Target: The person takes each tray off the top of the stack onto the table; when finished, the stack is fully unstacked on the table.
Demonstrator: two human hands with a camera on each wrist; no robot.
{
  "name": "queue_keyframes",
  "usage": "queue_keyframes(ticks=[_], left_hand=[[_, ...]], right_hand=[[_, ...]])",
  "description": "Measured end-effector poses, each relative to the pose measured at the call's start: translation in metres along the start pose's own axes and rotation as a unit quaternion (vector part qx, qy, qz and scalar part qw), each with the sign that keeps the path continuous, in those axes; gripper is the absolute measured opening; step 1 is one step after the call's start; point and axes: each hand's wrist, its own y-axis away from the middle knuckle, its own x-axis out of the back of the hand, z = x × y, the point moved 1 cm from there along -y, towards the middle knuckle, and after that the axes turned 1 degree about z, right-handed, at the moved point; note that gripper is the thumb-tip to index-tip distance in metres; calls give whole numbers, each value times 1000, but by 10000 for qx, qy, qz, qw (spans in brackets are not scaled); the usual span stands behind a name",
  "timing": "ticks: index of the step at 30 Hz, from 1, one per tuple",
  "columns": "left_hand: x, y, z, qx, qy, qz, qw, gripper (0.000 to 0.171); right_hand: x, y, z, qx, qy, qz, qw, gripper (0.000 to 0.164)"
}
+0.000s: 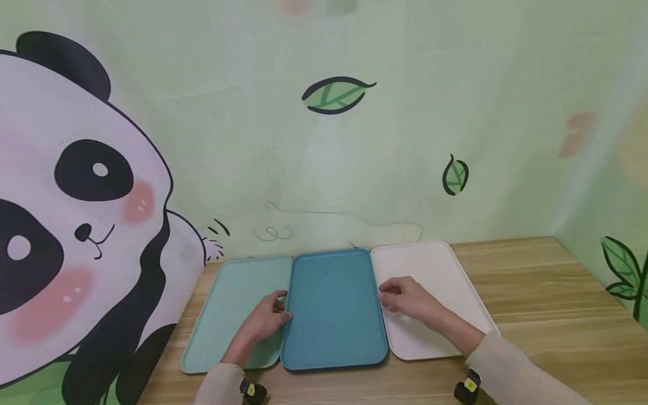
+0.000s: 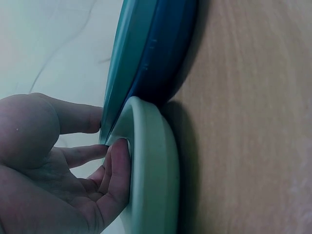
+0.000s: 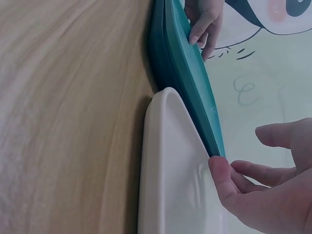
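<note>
A blue rectangular tray (image 1: 334,315) lies between a mint green tray (image 1: 223,315) on the left and a white tray (image 1: 425,264) on the right. My left hand (image 1: 265,318) is at the blue tray's left rim, over the mint tray's edge. In the left wrist view its thumb touches the blue rim (image 2: 129,53), with the other fingers loosely bent by the mint rim (image 2: 156,180). At the blue tray's right rim is my right hand (image 1: 407,298), above the white tray. In the right wrist view its fingertips meet the blue rim while the thumb stands apart.
All three trays stand side by side on a wooden table (image 1: 547,304). Behind them hangs a pale green backdrop (image 1: 243,112) printed with a large panda (image 1: 101,242) and leaves. The table's wood surface extends to the right of the white tray.
</note>
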Motion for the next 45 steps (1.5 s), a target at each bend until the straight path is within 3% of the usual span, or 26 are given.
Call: queue_keyframes(ticks=[12,19,24,29,34,41,45], left_hand=[[-1,-2,-3,-9,24,-22,10000,55],[-1,-2,-3,26,40,17,10000,55],[0,-1,-2,36,58,-19,10000,56],[0,1,0,53,49,-3,10000,55],[-1,1,-2,20,8,-33,10000,56],[-2,0,-3,10,16,-18,10000,55],[-2,-1,-3,-18,-14,-1,10000,54]], right_hand=[[-6,-10,5,-309,-111,117,9994,30],[-12,-18,8,-340,54,451,9984,25],[-19,-23,14,-224,650,834,9941,29],[-26,-25,14,52,1393,1210,9828,26],[-29,-23,15,116,1570,1447,9769,23],[-28,-18,7,134,1371,1644,9767,23],[-27,-16,0,-188,557,1433,9879,27]])
